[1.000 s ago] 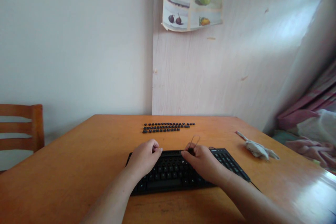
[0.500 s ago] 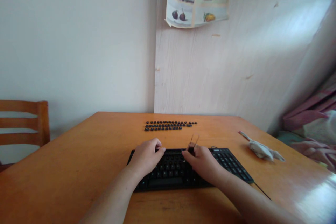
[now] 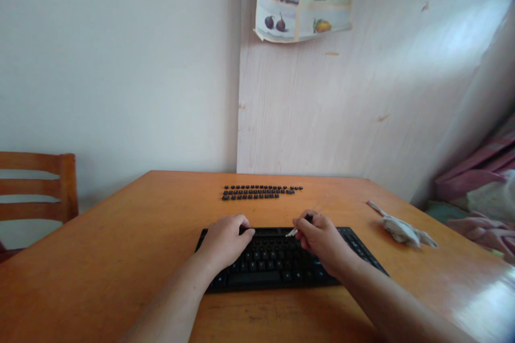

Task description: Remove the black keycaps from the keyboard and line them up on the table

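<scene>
A black keyboard [image 3: 257, 277] lies on the table in front of me, and part of its upper rows is bare of keycaps. My left hand [image 3: 228, 236] grips its back left edge, fingers curled over the rim with the thumb in front. In my right hand [image 3: 322, 236] is a small cleaning brush [image 3: 309, 218] with a dark handle. Its white bristles point down at the upper rows of the keyboard. Two thin wire loops of a keycap puller stick out of the other end, up and to the right. My right palm hides some keys.
Loose black keycaps [image 3: 257, 192] lie in three rows behind the keyboard. A greyish cloth-like bundle with a handle [image 3: 402, 229] rests at the right of the wooden table [image 3: 120, 246]. A chair [image 3: 66, 187] stands at the left, and the wall is behind.
My right hand has shifted a little to the right and turned, so the wires now lean right and the white bristles show more. My left hand stays on the keyboard.
</scene>
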Demonstrator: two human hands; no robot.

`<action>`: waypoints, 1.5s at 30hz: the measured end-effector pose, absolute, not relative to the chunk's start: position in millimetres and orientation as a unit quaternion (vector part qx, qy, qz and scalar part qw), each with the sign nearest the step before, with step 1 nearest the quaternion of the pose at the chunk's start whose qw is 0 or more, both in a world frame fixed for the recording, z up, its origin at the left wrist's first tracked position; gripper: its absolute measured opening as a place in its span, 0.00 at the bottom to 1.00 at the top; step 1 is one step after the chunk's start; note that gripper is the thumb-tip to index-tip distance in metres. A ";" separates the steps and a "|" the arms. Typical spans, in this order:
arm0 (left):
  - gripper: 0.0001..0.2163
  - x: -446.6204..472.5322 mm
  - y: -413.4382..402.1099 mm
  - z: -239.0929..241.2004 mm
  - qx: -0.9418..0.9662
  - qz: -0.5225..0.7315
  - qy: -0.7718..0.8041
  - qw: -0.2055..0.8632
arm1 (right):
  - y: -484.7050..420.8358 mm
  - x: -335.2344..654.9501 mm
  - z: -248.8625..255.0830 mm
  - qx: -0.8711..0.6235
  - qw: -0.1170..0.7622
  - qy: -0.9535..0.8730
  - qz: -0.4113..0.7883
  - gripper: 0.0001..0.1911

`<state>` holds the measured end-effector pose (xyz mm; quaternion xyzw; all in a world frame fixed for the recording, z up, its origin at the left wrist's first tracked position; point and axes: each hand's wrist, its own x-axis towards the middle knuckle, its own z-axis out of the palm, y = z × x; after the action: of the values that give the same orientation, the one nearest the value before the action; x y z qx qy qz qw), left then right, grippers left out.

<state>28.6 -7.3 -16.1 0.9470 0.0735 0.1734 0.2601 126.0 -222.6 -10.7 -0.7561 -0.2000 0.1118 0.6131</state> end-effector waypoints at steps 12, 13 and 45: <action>0.12 25.3 -50.4 -1.4 0.825 0.110 -0.031 0.553 | -214.6 99.3 -10.2 -0.683 0.655 -0.306 0.103 0.17; 0.10 25.6 -51.0 -1.3 0.824 0.113 -0.033 0.554 | -214.2 97.0 -9.5 -0.685 0.648 -0.316 0.104 0.17; 0.19 19.5 -45.8 5.4 0.761 0.031 -0.005 0.648 | -221.1 93.7 -0.8 -0.780 0.330 -0.522 -0.102 0.10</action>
<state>19.5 -45.8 5.4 0.7608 -0.0052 0.0308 0.6482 93.7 -221.1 -0.8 -0.7797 -0.5222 -0.1019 0.3300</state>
